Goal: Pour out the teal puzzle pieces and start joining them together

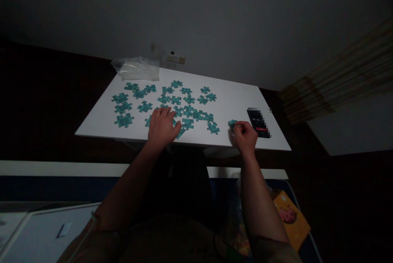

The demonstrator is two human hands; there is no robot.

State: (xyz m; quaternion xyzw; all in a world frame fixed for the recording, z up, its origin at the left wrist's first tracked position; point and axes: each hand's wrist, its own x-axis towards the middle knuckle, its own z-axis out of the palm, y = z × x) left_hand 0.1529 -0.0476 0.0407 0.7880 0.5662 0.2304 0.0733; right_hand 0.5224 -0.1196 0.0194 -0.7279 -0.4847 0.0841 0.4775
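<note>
Several teal jigsaw puzzle pieces lie loose and face up across a white table, with a few near the middle touching one another. My left hand rests palm down at the table's front edge, among the pieces and partly covering some of them. My right hand is further right, pinching a teal puzzle piece between its fingers. That piece sits just above the tabletop, and part of it is hidden by my fingers. A black smartphone lies just beyond my right hand.
A clear plastic bag lies at the table's far left corner. A wall socket panel sits behind the table, and a slatted blind hangs at the right. Below the table, an orange book lies near my right arm.
</note>
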